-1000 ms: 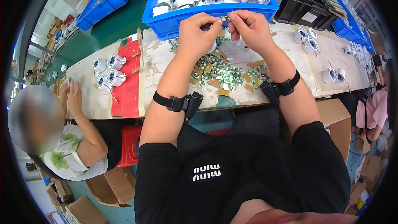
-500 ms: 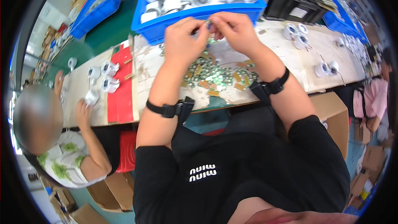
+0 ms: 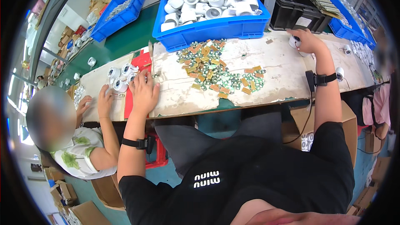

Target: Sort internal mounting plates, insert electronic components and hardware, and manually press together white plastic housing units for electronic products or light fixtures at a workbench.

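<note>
My left hand (image 3: 144, 93) reaches over the red strip (image 3: 128, 107) at the left, fingers spread and bent. Its thumb side is at a round white housing (image 3: 132, 77); whether they touch is hard to tell. Beside it stand several similar white housings, one of them a front housing (image 3: 120, 85). A small part (image 3: 156, 75) lies by its fingertips. At the right, my right hand (image 3: 310, 42) has its fingers bent around another white housing (image 3: 294, 41) with a dark centre. Between my hands lies a heap of small green and tan circuit boards (image 3: 208, 66).
A blue bin (image 3: 212, 29) full of white housings stands behind the heap. A black crate (image 3: 293, 14) is at the back right. At the left, a co-worker's hand (image 3: 106, 98) is beside the housings. More housings (image 3: 339, 74) stand at the right.
My hands were together above the heap, fingers pinched at a small thing. They have parted, the left to the housings at the left, the right to those at the right. The head view shifted.
</note>
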